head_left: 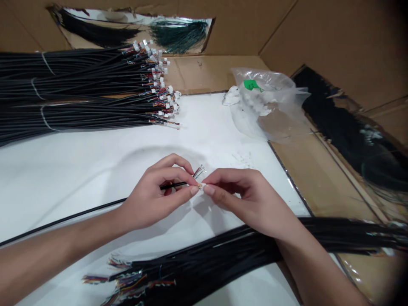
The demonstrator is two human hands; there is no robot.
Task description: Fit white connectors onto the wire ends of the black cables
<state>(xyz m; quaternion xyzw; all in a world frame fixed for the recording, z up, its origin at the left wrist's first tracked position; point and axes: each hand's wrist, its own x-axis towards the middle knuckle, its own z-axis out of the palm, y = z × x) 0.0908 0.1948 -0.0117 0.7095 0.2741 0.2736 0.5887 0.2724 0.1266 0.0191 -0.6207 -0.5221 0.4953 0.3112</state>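
Note:
My left hand (156, 193) pinches a thin black multi-core cable (95, 210) between thumb and fingers. The cable runs across the white board (79, 187) towards the lower left. Its fanned, thin coloured wires (199, 171) stick out just past my fingertips. My right hand (242, 199) pinches a tiny pale connector (199, 185) against the cable's end, and the fingertips of both hands nearly meet there. The fingers largely hide the connector, so how the wires sit in it cannot be seen.
Bundled black cables (79, 89) with white connectors lie at the upper left. Another black bundle (204, 263) with bare coloured wires crosses below my right forearm. A plastic bag (264, 102) of white parts sits at the upper right, inside a cardboard box (321, 178).

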